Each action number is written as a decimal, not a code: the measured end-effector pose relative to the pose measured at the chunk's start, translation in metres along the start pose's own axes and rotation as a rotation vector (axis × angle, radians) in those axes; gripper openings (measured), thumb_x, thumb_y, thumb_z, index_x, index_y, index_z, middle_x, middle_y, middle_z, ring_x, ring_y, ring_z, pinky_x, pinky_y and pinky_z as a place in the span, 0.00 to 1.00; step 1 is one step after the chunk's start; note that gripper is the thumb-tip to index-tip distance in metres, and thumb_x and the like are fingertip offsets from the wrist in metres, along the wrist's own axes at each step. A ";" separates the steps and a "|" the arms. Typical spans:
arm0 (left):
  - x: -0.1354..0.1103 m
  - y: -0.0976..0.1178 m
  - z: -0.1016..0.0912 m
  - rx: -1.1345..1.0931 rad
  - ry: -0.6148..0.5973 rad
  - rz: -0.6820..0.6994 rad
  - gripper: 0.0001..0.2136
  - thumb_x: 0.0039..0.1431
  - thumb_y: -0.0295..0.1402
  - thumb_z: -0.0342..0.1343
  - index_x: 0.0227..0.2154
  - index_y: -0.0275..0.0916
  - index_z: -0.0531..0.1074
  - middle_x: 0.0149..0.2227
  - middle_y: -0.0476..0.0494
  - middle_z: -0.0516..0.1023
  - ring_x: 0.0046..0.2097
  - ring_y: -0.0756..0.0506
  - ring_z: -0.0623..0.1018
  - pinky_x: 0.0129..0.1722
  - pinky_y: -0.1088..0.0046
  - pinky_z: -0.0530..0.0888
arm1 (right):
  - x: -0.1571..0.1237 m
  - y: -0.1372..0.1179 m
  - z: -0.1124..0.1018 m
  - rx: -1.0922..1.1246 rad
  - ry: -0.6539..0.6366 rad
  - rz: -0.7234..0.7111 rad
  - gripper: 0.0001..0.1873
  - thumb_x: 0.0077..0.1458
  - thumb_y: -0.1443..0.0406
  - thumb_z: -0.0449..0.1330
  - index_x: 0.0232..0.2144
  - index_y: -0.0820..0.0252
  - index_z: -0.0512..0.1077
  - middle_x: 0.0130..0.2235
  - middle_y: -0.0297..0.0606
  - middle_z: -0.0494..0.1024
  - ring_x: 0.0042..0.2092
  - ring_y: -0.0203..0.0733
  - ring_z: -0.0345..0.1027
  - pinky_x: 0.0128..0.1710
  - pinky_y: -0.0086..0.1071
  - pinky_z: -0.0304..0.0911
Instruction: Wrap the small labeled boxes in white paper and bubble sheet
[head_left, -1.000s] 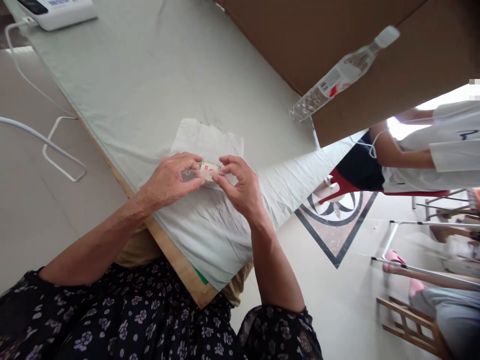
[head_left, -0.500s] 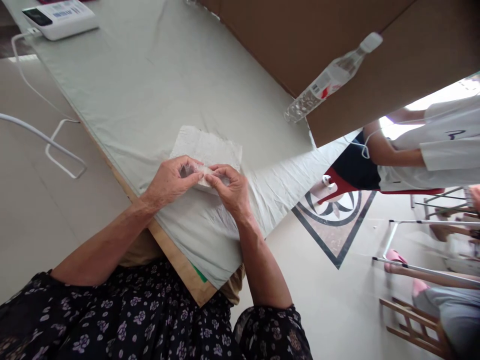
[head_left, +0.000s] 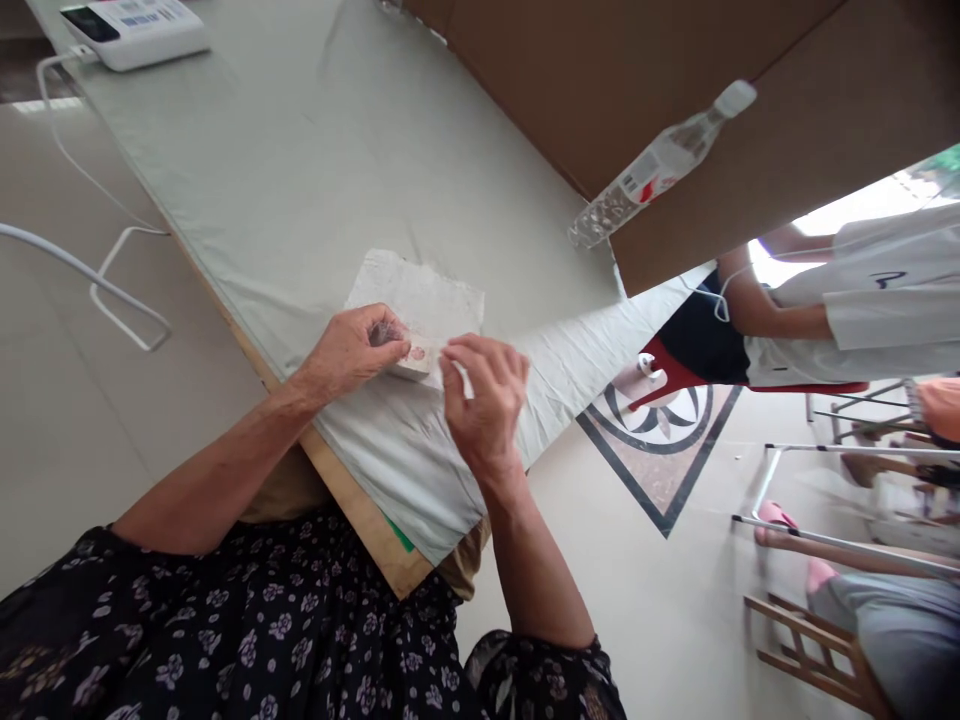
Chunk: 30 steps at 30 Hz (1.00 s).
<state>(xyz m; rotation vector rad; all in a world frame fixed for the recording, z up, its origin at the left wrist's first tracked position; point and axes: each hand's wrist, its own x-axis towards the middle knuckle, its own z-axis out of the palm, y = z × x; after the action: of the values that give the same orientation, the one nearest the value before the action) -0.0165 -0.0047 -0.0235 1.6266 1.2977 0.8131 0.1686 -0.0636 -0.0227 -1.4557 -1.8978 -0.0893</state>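
Observation:
A pale, flat block, whitish like paper or foam, lies near the corner of the cloth-covered table. Over its near edge, my left hand pinches a small pale piece with reddish marks between thumb and fingertips. Something clear and crinkled shows inside the curl of that hand. My right hand is raised just right of the block, thumb and forefinger drawn together. Whether anything thin is between those fingertips is too blurred to make out.
A cardboard box stands on the far right, with a clear plastic bottle against it. A white device with a cable is at the far left. Seated people, stools and a metal frame are on the right.
My right hand has come away from my left hand toward the right, uncovering the reddish marks. My left hand stays almost in place over the block.

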 end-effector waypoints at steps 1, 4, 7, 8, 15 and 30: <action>0.000 0.000 -0.001 0.010 -0.007 0.001 0.11 0.52 0.43 0.61 0.30 0.40 0.75 0.29 0.49 0.78 0.31 0.48 0.72 0.32 0.71 0.70 | -0.001 -0.006 -0.001 -0.025 -0.076 -0.062 0.09 0.71 0.65 0.56 0.43 0.52 0.77 0.47 0.40 0.84 0.51 0.47 0.75 0.54 0.43 0.63; -0.002 0.000 -0.009 0.044 0.000 0.016 0.12 0.52 0.44 0.61 0.32 0.41 0.75 0.32 0.47 0.79 0.33 0.46 0.73 0.34 0.70 0.70 | -0.003 -0.014 0.004 -0.066 -0.267 -0.136 0.11 0.71 0.67 0.54 0.48 0.54 0.76 0.50 0.40 0.84 0.52 0.47 0.74 0.54 0.42 0.61; -0.005 -0.005 -0.024 0.090 0.011 0.029 0.11 0.51 0.41 0.60 0.34 0.41 0.75 0.37 0.46 0.80 0.37 0.45 0.75 0.36 0.69 0.71 | 0.000 -0.012 0.011 -0.101 -0.322 -0.131 0.11 0.71 0.66 0.54 0.49 0.54 0.75 0.51 0.41 0.83 0.51 0.48 0.72 0.53 0.43 0.59; -0.005 -0.008 -0.029 0.103 0.017 0.016 0.11 0.52 0.40 0.59 0.35 0.41 0.75 0.35 0.47 0.79 0.36 0.45 0.74 0.36 0.69 0.71 | 0.001 -0.011 0.011 -0.113 -0.329 -0.140 0.11 0.71 0.66 0.55 0.50 0.53 0.75 0.50 0.40 0.83 0.51 0.48 0.71 0.52 0.43 0.59; -0.003 -0.025 -0.039 0.298 0.173 -0.070 0.13 0.53 0.38 0.58 0.41 0.42 0.75 0.29 0.50 0.75 0.30 0.46 0.72 0.35 0.68 0.70 | 0.009 -0.010 0.013 -0.227 -0.352 -0.231 0.09 0.70 0.63 0.57 0.50 0.49 0.73 0.47 0.39 0.79 0.47 0.49 0.66 0.48 0.44 0.57; -0.004 -0.015 -0.033 0.287 0.068 -0.267 0.23 0.49 0.47 0.62 0.43 0.37 0.78 0.26 0.47 0.75 0.30 0.43 0.75 0.31 0.68 0.69 | 0.029 -0.010 0.012 -0.240 -0.459 -0.303 0.05 0.68 0.61 0.61 0.44 0.52 0.75 0.45 0.42 0.79 0.45 0.49 0.64 0.44 0.43 0.53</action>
<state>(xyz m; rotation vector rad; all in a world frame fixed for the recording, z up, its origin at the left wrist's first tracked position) -0.0529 -0.0002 -0.0234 1.6065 1.6995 0.5417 0.1514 -0.0381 -0.0107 -1.4156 -2.5508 -0.1382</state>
